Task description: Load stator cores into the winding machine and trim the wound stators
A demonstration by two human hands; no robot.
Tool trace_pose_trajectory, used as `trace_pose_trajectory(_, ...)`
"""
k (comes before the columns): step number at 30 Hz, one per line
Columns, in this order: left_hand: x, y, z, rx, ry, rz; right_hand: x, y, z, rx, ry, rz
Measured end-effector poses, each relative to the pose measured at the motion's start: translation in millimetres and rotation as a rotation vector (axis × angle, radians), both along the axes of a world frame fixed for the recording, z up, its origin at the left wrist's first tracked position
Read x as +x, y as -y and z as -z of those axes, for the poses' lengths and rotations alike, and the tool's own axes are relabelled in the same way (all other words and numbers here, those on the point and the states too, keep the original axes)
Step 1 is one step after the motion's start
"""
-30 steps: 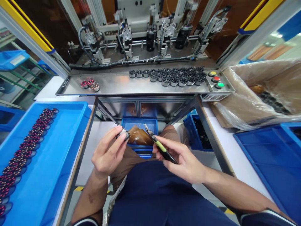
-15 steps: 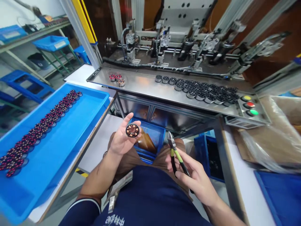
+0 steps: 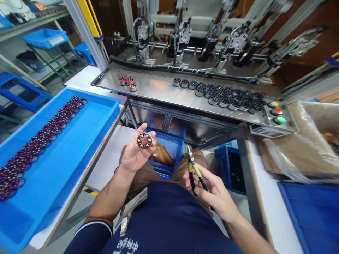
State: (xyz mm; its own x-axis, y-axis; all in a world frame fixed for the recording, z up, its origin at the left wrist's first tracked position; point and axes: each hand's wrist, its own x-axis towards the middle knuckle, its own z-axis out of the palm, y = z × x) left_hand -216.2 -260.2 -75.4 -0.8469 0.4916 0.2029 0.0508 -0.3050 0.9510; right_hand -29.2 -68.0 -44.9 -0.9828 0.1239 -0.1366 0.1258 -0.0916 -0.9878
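Note:
Above my lap, my left hand (image 3: pixel 134 154) holds a round motor stator (image 3: pixel 144 140) with copper windings, its face turned up toward me. Wrapped round the handles of a pair of cutting pliers (image 3: pixel 194 169) is my right hand (image 3: pixel 212 187); the handles are black and yellow-green, and the jaws point away from me. The pliers and the stator are apart. On the metal ledge (image 3: pixel 156 83) ahead, a few stators with red parts (image 3: pixel 127 82) sit at the left, and many black stator cores (image 3: pixel 225 95) are grouped at the right.
A large blue tray (image 3: pixel 79 144) at left carries rows of wound stators (image 3: pixel 45 137). Yellow, red and green buttons (image 3: pixel 277 111) end the ledge, below a machine with several upright fixtures (image 3: pixel 182 38). A plastic-lined carton (image 3: pixel 304 141) and blue bin (image 3: pixel 312 211) stand right; another bin (image 3: pixel 180 144) lies below.
The view has shifted slightly. My left hand still holds the stator, its face now tipped a little more toward me. My right hand keeps the same grip on the pliers.

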Motion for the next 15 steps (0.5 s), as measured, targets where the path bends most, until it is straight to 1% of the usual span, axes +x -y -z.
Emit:
trace_pose_trajectory(3,-3,1,2.6,-0.045,-0.048,-0.012,-1,0,2.0,-0.033,0.024,-0.027)
trace_pose_trajectory(5,-3,1,2.5,-0.028,-0.045,-0.004,-2,0,2.4,-0.067,0.025,-0.033)
trace_pose_trajectory(7,1,1,-1.1,0.048,0.010,0.014,-2,1,1.6,-0.095,0.017,-0.017)
trace_pose_trajectory(9,9,6,-4.4,0.156,0.130,0.016,0,5,2.8,-0.125,0.022,-0.008)
trace_pose_trajectory(11,12,13,0.1,0.213,0.326,-0.009,-1,8,12.1,-0.159,0.041,-0.026)
trace_pose_trajectory(13,7,18,12.5,0.261,0.484,-0.049,-6,8,29.5,-0.184,0.042,-0.053)
trace_pose_trajectory(15,0,17,21.4,0.265,0.572,0.021,-11,5,47.4,-0.188,0.003,-0.064)
